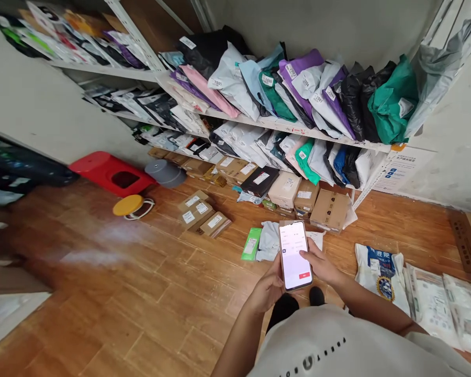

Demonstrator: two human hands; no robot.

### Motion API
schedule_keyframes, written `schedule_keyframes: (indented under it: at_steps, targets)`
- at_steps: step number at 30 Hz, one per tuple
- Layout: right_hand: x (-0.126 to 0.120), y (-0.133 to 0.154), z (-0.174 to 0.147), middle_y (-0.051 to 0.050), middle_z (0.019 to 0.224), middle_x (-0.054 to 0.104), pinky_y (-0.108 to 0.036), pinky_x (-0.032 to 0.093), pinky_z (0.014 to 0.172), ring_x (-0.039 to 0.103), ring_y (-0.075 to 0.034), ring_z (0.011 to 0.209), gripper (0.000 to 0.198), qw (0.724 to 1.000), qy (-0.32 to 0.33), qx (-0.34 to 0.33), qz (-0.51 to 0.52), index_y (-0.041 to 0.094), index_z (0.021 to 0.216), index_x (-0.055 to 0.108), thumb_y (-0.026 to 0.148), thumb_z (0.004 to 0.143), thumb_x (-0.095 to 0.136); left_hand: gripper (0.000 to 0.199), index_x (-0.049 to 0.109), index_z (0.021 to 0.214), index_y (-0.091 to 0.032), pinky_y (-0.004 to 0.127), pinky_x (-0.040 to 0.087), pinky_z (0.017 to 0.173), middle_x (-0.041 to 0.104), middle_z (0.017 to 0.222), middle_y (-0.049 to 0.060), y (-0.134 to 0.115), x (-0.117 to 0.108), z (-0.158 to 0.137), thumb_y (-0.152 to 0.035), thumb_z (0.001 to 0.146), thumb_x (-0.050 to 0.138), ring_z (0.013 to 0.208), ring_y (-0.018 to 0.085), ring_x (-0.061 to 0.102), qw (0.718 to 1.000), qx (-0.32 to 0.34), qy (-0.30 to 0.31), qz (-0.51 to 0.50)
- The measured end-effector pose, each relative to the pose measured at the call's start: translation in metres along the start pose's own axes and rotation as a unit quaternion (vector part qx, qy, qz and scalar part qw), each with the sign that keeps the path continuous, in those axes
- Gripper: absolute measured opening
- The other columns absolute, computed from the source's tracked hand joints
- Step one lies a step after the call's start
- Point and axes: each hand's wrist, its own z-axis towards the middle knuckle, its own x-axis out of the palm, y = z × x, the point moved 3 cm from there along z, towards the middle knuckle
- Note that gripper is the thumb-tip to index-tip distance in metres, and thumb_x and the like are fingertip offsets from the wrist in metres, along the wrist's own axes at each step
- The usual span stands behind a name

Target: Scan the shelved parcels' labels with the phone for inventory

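Note:
A smartphone (294,264) with a lit, mostly white screen and a red button near its bottom is held upright before my body. My left hand (268,286) grips its lower left side, the thumb along the edge. On the opposite side my right hand (321,263) holds the edge, its thumb over the screen; its other fingers are mostly hidden behind the phone. The screen text is too small to read. Partly covered by the phone, a light grey parcel bag (268,242) lies on the floor beside a bright green packet (251,244).
A white shelf rack (275,124) holds rows of labelled parcel bags, with cardboard boxes (329,209) below. Small boxes (196,208), a yellow-topped stool (127,205), a red stool (110,170) and a grey one (165,172) stand left. White bags (432,301) lie right.

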Motion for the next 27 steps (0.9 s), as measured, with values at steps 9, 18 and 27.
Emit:
schedule_keyframes:
  at_steps: [9, 18, 27]
  targets:
    - [-0.01, -0.039, 0.018, 0.0, 0.102, 0.069, -0.033, 0.049, 0.085, 0.061, -0.021, 0.094, 0.038, 0.997, -0.067, 0.002, 0.03, 0.026, 0.113, 0.062, 0.042, 0.081, 0.075, 0.109, 0.026, 0.159, -0.037, 0.037, 0.057, 0.092, 0.051, 0.151, 0.006, -0.006, -0.022, 0.027, -0.009, 0.06, 0.061, 0.126, 0.031, 0.057, 0.998, -0.065, 0.004, -0.001]
    - [0.022, -0.174, 0.044, -0.003, 0.103, 0.072, -0.036, 0.052, 0.081, 0.067, -0.025, 0.091, 0.088, 0.985, -0.11, 0.001, 0.132, 0.025, 0.126, 0.056, 0.035, 0.049, 0.097, 0.103, 0.025, 0.158, -0.037, 0.042, 0.054, 0.094, 0.05, 0.152, 0.006, 0.02, -0.163, 0.045, -0.026, 0.063, 0.063, 0.132, 0.034, 0.052, 0.968, -0.232, 0.091, -0.023]
    - [-0.022, -0.423, 0.07, -0.006, 0.11, 0.074, -0.038, 0.05, 0.084, 0.068, -0.027, 0.096, 0.056, 0.929, -0.291, 0.005, 0.23, 0.028, 0.116, 0.066, 0.062, 0.073, 0.078, 0.084, 0.049, 0.136, -0.028, 0.035, 0.05, 0.098, 0.055, 0.147, 0.012, 0.168, -0.425, 0.065, -0.048, 0.061, 0.082, 0.143, 0.03, 0.046, 0.923, -0.327, -0.184, 0.086]
